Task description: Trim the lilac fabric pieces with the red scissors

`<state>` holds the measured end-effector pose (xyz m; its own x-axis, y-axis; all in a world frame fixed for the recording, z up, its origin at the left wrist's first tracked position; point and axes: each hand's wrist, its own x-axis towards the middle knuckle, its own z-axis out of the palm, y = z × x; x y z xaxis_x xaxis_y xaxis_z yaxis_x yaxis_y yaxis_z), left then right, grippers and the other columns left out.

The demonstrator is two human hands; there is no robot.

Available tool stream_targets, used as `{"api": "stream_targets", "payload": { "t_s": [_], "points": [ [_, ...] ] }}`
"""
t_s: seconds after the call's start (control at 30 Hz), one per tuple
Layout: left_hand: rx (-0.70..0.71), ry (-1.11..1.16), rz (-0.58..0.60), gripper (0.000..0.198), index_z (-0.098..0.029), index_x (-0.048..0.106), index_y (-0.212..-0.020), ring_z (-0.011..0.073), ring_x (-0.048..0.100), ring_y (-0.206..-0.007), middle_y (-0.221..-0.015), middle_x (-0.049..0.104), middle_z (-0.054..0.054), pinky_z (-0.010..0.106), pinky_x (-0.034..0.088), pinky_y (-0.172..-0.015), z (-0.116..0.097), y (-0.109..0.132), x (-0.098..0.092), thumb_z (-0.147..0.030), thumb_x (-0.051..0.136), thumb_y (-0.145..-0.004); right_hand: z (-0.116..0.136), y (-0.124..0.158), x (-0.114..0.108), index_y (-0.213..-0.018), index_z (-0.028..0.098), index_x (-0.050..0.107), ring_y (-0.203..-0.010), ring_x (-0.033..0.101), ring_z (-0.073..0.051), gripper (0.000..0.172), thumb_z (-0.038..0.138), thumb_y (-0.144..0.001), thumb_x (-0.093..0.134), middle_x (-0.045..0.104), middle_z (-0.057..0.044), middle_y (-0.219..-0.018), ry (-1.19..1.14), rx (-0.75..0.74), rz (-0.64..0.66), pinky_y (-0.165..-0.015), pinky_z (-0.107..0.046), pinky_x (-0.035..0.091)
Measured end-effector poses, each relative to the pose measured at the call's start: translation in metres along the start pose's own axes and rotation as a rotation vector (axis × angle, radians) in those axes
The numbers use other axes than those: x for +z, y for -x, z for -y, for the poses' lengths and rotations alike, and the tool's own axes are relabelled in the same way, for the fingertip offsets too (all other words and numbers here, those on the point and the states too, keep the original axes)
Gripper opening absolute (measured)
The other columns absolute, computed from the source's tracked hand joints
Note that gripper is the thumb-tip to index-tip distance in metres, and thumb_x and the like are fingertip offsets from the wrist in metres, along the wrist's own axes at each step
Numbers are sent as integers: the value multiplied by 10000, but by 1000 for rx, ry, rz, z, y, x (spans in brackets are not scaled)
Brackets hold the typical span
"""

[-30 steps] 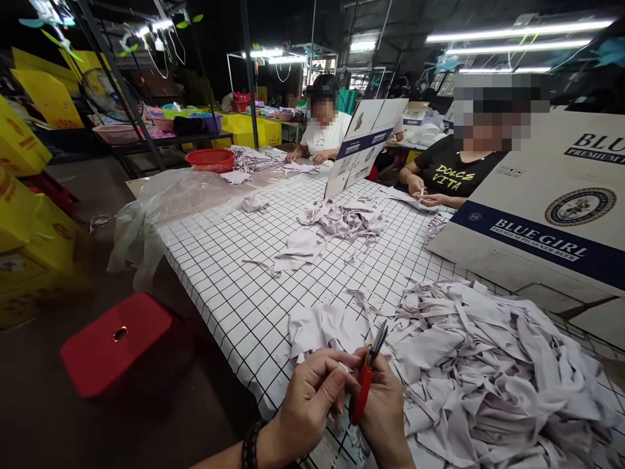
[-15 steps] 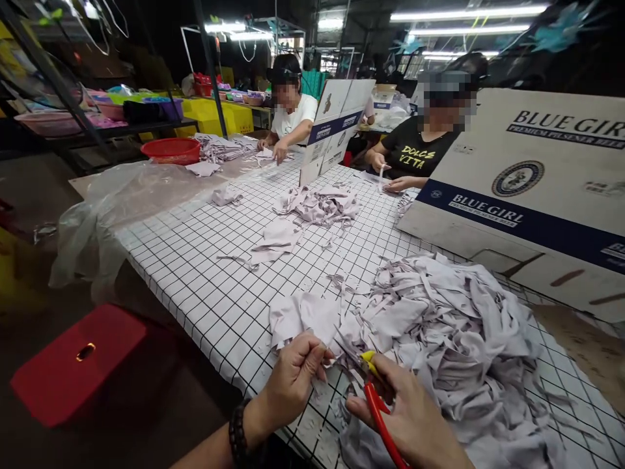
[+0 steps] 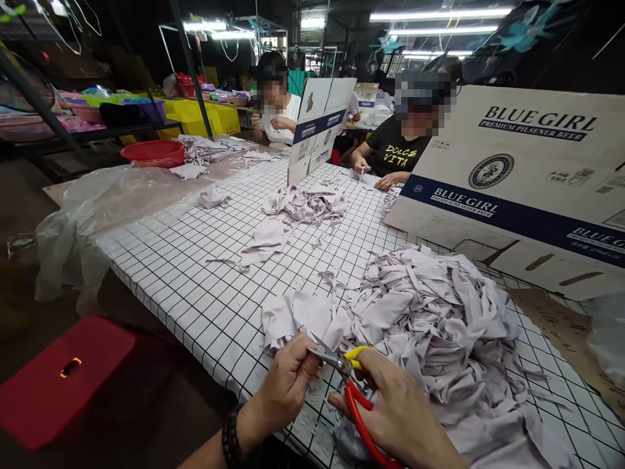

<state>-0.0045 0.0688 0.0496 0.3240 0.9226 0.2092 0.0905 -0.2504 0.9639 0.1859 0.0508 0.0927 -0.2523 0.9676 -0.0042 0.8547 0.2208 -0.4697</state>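
In the head view my right hand (image 3: 395,397) grips scissors (image 3: 344,365) with one yellow and one red handle. Their blades stand parted, tips close to the fingers of my left hand (image 3: 290,378). That hand is closed in a pinch; whatever it holds is hidden by the fingers. A dark bead bracelet circles the left wrist. Just beyond both hands lie flat pale grey-lilac fabric pieces (image 3: 297,316). To the right spreads a large heap of the same cloth (image 3: 439,312), cut in strips and panels.
The table has a white gridded cover (image 3: 170,260). Cardboard panels (image 3: 527,169) stand upright on it, a smaller one (image 3: 319,127) farther back. Two people sit across the table. A red box (image 3: 63,384) is at lower left, and a red basket (image 3: 153,154) stands at the far left.
The scissors have come closer to my left fingers and turned, the blades showing more clearly. My view has shifted slightly right. The person in white has raised their hands off the table.
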Motion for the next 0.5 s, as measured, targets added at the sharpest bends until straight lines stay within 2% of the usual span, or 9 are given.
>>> {"api": "stream_targets", "payload": {
  "t_s": [0.2,0.5],
  "points": [
    [20,-70,61,286,-182,553,-806,177,525,-793,-814,542,52,282,419,-744,-5,-1,-3,-257,361,-1005,-3,1,1,-739,232,495,-602,559,-179,294,445,-733,698,615,-7,-707,11,15,-16,-561,-270,398],
    [62,-85,76,277,-180,549,-810,173,520,-795,-791,549,44,277,411,-748,-4,-1,-3,-225,359,-1006,1,0,-5,-722,235,485,-581,512,-168,305,440,-731,710,593,4,-689,-2,36,19,-558,-267,367]
  ]
}}
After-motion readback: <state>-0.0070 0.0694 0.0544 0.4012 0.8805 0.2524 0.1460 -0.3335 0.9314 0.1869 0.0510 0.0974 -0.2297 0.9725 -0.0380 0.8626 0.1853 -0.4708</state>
